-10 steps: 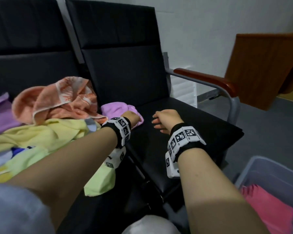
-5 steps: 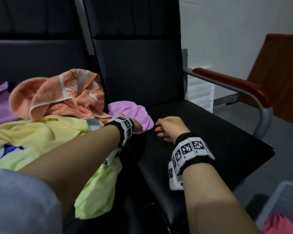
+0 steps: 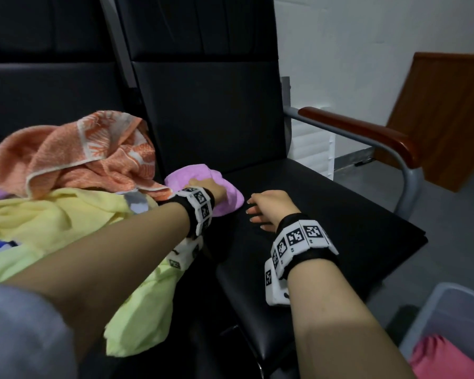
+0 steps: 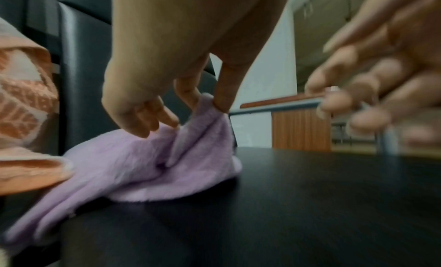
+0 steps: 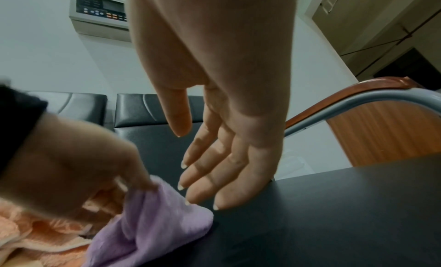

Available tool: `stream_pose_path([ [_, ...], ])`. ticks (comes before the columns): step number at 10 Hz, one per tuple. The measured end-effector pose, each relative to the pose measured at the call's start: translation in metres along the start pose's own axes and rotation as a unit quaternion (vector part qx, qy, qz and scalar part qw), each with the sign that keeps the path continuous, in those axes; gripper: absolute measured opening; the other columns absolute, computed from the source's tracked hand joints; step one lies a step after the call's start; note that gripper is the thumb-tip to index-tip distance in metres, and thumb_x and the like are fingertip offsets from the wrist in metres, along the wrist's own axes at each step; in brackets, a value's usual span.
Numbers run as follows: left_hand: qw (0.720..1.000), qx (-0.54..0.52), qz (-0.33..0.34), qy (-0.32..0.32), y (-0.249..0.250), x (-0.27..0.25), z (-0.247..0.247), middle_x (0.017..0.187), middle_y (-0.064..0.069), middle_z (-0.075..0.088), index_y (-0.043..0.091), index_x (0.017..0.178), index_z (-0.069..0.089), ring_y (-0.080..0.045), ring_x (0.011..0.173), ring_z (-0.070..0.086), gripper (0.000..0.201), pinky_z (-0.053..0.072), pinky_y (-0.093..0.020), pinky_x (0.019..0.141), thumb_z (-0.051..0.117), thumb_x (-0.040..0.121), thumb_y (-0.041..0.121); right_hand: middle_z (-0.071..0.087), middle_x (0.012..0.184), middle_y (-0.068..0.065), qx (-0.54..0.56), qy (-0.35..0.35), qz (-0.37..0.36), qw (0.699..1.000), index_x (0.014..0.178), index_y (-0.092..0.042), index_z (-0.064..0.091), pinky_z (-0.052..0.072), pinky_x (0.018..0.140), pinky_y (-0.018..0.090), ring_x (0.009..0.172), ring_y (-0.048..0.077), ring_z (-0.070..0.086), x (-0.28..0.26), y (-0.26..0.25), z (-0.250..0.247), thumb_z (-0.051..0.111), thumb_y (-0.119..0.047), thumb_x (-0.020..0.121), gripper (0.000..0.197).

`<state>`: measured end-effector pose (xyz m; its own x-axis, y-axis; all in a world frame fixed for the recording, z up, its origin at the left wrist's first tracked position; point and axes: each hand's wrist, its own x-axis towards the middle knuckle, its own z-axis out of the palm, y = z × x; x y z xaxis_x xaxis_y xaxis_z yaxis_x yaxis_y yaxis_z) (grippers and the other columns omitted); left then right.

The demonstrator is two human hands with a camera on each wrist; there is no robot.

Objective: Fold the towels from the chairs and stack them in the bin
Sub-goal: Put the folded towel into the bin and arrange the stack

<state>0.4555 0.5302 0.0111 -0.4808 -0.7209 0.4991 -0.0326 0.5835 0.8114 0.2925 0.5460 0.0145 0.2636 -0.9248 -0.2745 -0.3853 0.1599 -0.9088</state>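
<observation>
Left hand (image 4: 152, 67) pinching lilac towel (image 4: 148, 165) with thumb and finger; right hand (image 5: 229, 139) hovering beside, fingers straight, empty. Black chair seat (image 3: 326, 214), white wall (image 3: 367, 36) behind.

Past the seat in front of me a white wall (image 3: 367, 45) runs across the back. A brown wooden panel (image 3: 443, 119) leans or stands against it at my right, its lower edge near the grey floor (image 3: 449, 242). Low on the wall, behind the armrest, sits a white slatted unit (image 3: 312, 149); I cannot tell what it is. Higher up, in my right wrist view, a grey control box (image 5: 100, 12) with a small screen and coloured buttons is mounted on the wall.
</observation>
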Motion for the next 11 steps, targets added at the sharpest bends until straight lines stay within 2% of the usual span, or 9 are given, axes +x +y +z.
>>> stream_pose_path([
  [1, 0.830, 0.242, -0.414, 0.284, 0.028, 0.007, 0.014, 0.100, -0.013, 0.065, 0.035, 0.098, 0.074, -0.037, 0.088, 0.060, 0.033, 0.046, -0.036, 0.078, 0.051, 0.093, 0.012, 0.070, 0.086, 0.001, 0.002, -0.004, 0.013, 1.000, 0.098, -0.017, 0.065, 0.047, 0.064, 0.027, 0.072, 0.016, 0.065, -0.005, 0.000, -0.004, 0.048, -0.025, 0.095, 0.019],
  [2, 0.768, 0.291, -0.441, 0.362, 0.042, 0.018, 0.010, 0.128, -0.008, 0.051, 0.005, 0.126, 0.046, -0.025, 0.120, 0.049, 0.039, 0.036, -0.038, 0.106, 0.034, 0.099, 0.031, 0.071, 0.089, 0.003, 0.005, -0.007, 0.018, 1.000, 0.099, -0.015, 0.065, 0.047, 0.062, 0.026, 0.070, 0.015, 0.064, -0.011, -0.001, -0.008, 0.047, -0.024, 0.096, 0.020],
  [3, 0.801, 0.273, -0.402, 0.350, 0.054, 0.028, 0.005, 0.107, -0.008, 0.052, 0.006, 0.119, 0.045, -0.024, 0.108, 0.052, 0.033, 0.040, -0.033, 0.092, 0.035, 0.101, 0.030, 0.071, 0.095, 0.005, 0.016, -0.008, 0.025, 1.000, 0.103, -0.013, 0.064, 0.046, 0.062, 0.026, 0.070, 0.016, 0.063, -0.015, -0.001, -0.012, 0.046, -0.023, 0.096, 0.022],
  [4, 0.839, 0.230, -0.338, 0.359, 0.071, 0.035, 0.006, 0.089, -0.002, 0.051, 0.016, 0.095, 0.047, -0.018, 0.085, 0.050, 0.018, 0.042, -0.032, 0.075, 0.041, 0.099, 0.031, 0.071, 0.100, 0.007, 0.041, -0.008, 0.035, 0.999, 0.104, -0.012, 0.063, 0.049, 0.072, 0.031, 0.074, 0.018, 0.064, -0.017, 0.004, -0.015, 0.046, -0.023, 0.096, 0.022],
  [5, 0.860, 0.183, -0.299, 0.371, 0.087, 0.043, 0.008, 0.082, 0.001, 0.047, 0.020, 0.081, 0.043, -0.014, 0.078, 0.046, 0.019, 0.041, -0.028, 0.062, 0.044, 0.098, 0.029, 0.070, 0.110, 0.011, 0.064, -0.024, 0.048, 0.996, 0.111, -0.009, 0.060, 0.049, 0.082, 0.039, 0.089, 0.024, 0.065, -0.019, 0.008, -0.015, 0.043, -0.028, 0.098, 0.028],
  [7, 0.877, 0.185, -0.226, 0.381, 0.130, 0.060, 0.015, 0.093, 0.000, 0.051, 0.016, 0.098, 0.046, -0.011, 0.082, 0.050, 0.014, 0.045, -0.025, 0.067, 0.042, 0.099, 0.030, 0.058, 0.130, 0.020, 0.071, -0.113, 0.106, 0.985, 0.145, -0.009, 0.034, 0.049, 0.077, 0.047, 0.117, 0.035, 0.057, -0.030, 0.017, -0.010, 0.023, -0.057, 0.099, 0.067],
  [9, 0.891, 0.123, -0.182, 0.396, 0.163, 0.074, 0.020, 0.093, 0.000, 0.055, 0.021, 0.087, 0.048, -0.013, 0.085, 0.055, 0.013, 0.050, -0.030, 0.074, 0.045, 0.100, 0.026, 0.053, 0.134, 0.022, 0.151, -0.131, 0.135, 0.970, 0.145, -0.009, 0.036, 0.048, 0.088, 0.051, 0.123, 0.036, 0.052, -0.028, 0.032, -0.007, 0.014, -0.074, 0.090, 0.088],
  [10, 0.898, 0.092, -0.175, 0.393, 0.171, 0.075, 0.024, 0.092, -0.001, 0.057, 0.020, 0.088, 0.050, -0.012, 0.079, 0.057, 0.011, 0.050, -0.027, 0.067, 0.047, 0.099, 0.024, 0.052, 0.136, 0.020, 0.241, -0.130, 0.128, 0.953, 0.142, -0.005, 0.039, 0.045, 0.090, 0.051, 0.126, 0.035, 0.050, -0.030, 0.031, -0.010, 0.017, -0.074, 0.090, 0.089],
  [11, 0.891, 0.100, -0.187, 0.401, 0.169, 0.072, 0.025, 0.091, -0.002, 0.056, 0.019, 0.087, 0.050, -0.013, 0.080, 0.056, 0.012, 0.050, -0.027, 0.069, 0.048, 0.098, 0.023, 0.063, 0.120, 0.013, 0.336, -0.092, 0.073, 0.935, 0.131, -0.013, 0.051, 0.045, 0.092, 0.048, 0.115, 0.031, 0.057, -0.034, 0.023, -0.015, 0.040, -0.050, 0.098, 0.051],
])
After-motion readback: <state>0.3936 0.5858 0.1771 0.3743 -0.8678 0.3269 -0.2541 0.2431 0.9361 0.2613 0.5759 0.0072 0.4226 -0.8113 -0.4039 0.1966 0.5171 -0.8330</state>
